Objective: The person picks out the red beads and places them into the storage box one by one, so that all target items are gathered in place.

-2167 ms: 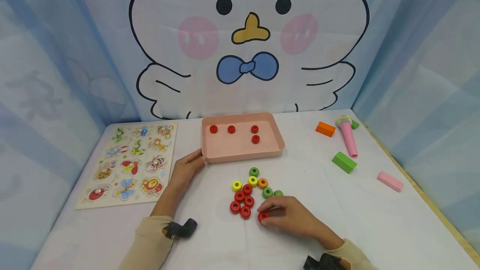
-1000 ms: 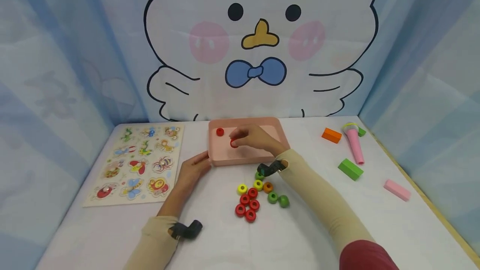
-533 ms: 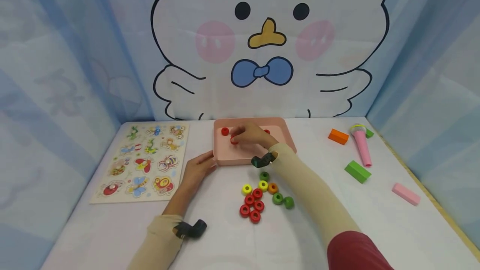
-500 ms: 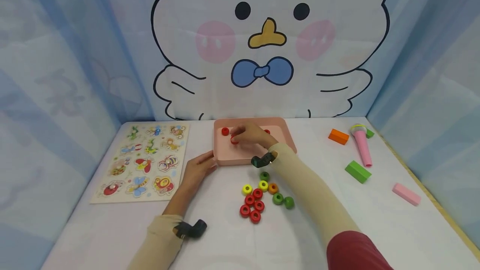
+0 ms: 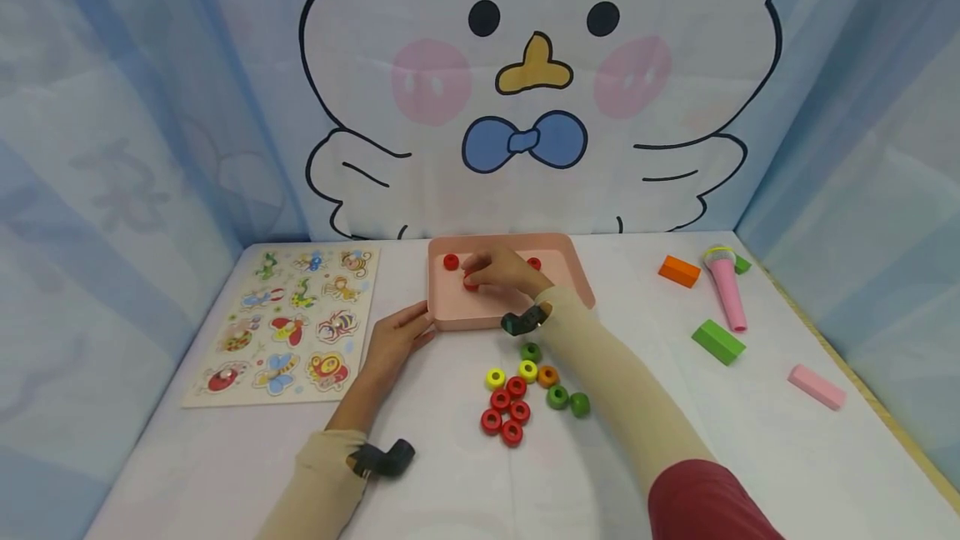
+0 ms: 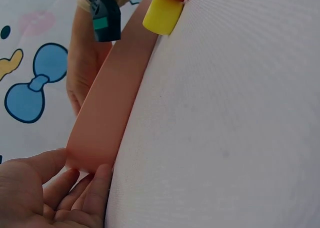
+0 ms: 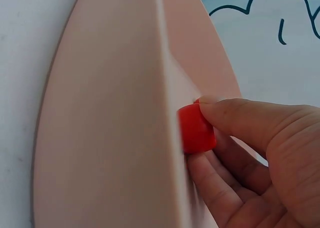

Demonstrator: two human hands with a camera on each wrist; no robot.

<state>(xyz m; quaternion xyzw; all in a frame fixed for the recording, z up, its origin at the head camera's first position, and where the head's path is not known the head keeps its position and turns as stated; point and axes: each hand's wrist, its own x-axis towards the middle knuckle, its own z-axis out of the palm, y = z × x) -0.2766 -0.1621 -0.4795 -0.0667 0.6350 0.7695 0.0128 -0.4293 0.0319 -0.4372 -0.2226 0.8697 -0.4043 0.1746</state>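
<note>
My right hand [image 5: 502,269] reaches into the pink tray [image 5: 457,323] and pinches a red bead [image 7: 196,129] between thumb and fingers, low inside near the front wall. At the tray's front-left corner my left hand [image 5: 397,340] holds on, thumb at the rim and fingers curled against the side, as the left wrist view shows. Inside the tray, one red bead [image 5: 451,262] lies at the back left and another red bead [image 5: 534,263] shows right of the hand, which may hide more. In front of the tray lie loose red beads [image 5: 500,399] in a cluster.
Beside the red cluster are yellow beads [image 5: 495,378], an orange bead [image 5: 548,376] and green beads [image 5: 557,397]. An insect picture board [image 5: 288,323] lies left. To the right are an orange block [image 5: 679,271], a pink toy microphone [image 5: 726,290], a green block [image 5: 718,342] and a pink block [image 5: 817,387].
My right hand took a red bead from the table's cluster and carried it into the tray, where it lowered slightly. The left hand stayed at the tray's corner. The head view shifted a little.
</note>
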